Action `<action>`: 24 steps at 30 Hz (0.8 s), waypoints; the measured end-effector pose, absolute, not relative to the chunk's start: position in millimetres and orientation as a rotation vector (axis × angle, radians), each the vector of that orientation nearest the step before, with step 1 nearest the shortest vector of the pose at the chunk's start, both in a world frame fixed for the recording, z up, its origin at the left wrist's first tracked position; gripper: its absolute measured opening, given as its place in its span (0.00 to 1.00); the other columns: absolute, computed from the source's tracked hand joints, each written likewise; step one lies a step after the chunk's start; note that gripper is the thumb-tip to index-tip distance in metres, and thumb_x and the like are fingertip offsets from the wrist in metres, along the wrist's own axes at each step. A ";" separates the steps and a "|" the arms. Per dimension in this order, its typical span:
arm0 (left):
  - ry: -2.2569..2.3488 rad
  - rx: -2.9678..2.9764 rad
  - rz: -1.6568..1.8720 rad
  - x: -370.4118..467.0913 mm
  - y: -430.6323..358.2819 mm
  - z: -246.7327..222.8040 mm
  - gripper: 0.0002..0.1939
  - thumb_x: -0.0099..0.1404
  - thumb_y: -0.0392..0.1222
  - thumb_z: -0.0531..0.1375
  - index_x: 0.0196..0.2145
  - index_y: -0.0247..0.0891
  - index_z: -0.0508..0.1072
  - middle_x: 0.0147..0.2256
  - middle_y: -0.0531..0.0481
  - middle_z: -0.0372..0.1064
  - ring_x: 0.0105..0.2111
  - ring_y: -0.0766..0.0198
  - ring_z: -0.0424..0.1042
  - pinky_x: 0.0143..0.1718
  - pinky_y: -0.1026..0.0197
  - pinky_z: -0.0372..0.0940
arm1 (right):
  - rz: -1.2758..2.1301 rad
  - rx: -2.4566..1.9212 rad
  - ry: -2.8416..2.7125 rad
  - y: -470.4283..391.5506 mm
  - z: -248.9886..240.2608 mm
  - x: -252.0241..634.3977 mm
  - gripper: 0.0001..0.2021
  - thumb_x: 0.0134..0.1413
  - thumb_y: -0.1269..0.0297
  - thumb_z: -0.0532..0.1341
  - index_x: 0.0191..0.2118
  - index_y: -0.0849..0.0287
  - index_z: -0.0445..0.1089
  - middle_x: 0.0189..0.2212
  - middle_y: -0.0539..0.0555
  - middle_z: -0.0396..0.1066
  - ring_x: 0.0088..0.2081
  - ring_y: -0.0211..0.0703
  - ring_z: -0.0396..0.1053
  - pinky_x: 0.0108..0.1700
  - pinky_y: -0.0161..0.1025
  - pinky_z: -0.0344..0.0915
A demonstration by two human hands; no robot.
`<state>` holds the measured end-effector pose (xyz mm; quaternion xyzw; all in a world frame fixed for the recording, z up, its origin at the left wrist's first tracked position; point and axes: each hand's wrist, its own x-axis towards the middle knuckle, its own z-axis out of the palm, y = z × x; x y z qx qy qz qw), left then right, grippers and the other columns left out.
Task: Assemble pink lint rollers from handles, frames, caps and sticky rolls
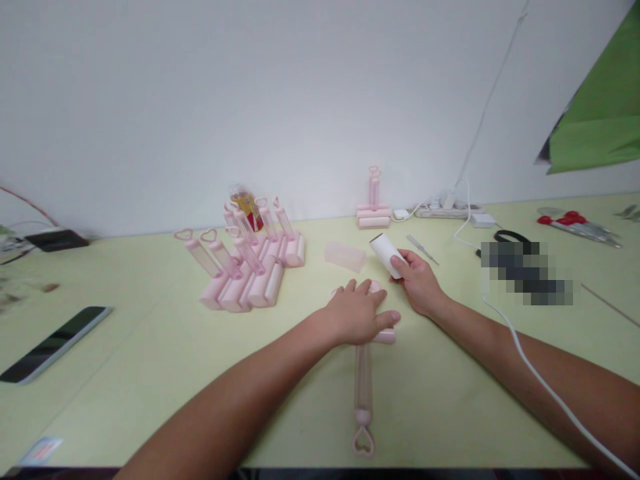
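A pink lint roller lies on the table in front of me, its clear handle and heart-shaped end pointing toward me. My left hand rests palm down over its head, fingers spread, hiding most of that part. My right hand grips a white sticky-paper roll, its hollow end tilted up and to the left. Just left of that roll lies a translucent pink cover. A slim pale tool, too small to name, is behind my right hand.
Several pink lint rollers stand at the left, with others by the wall. A phone lies far left. On the right are a power strip, red-handled scissors, and a white cable crossing over my right forearm.
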<state>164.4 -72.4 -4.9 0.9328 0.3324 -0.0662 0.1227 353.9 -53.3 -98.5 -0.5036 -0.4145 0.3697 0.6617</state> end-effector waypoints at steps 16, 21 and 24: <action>0.894 2.778 0.013 141.2 -11.6 -11.3 0.19 0.69 0.52 0.51 0.43 0.37 0.75 0.50 0.40 0.69 0.49 0.51 0.70 0.54 0.52 0.60 | 0.788 -1.150 -0.869 -50.8 -100.3 355.4 0.25 0.43 0.53 0.70 0.47 0.55 0.68 0.32 0.48 0.68 0.27 0.37 0.64 0.31 0.38 0.66; 1.069 2.931 0.038 148.6 41.8 -2.7 0.23 0.64 0.36 0.55 0.57 0.37 0.66 0.58 0.39 0.62 0.56 0.50 0.63 0.58 0.51 0.57 | 0.804 -1.075 -0.757 -47.9 -100.2 359.0 0.25 0.45 0.50 0.69 0.47 0.52 0.64 0.35 0.49 0.65 0.28 0.38 0.64 0.25 0.37 0.66; 1.073 2.939 -0.034 154.9 70.1 -5.1 0.30 0.60 0.38 0.60 0.60 0.41 0.63 0.60 0.41 0.60 0.57 0.50 0.61 0.57 0.51 0.57 | 0.823 -1.041 -0.719 -47.9 -98.5 359.8 0.25 0.45 0.49 0.68 0.47 0.51 0.63 0.35 0.48 0.65 0.27 0.37 0.64 0.23 0.35 0.63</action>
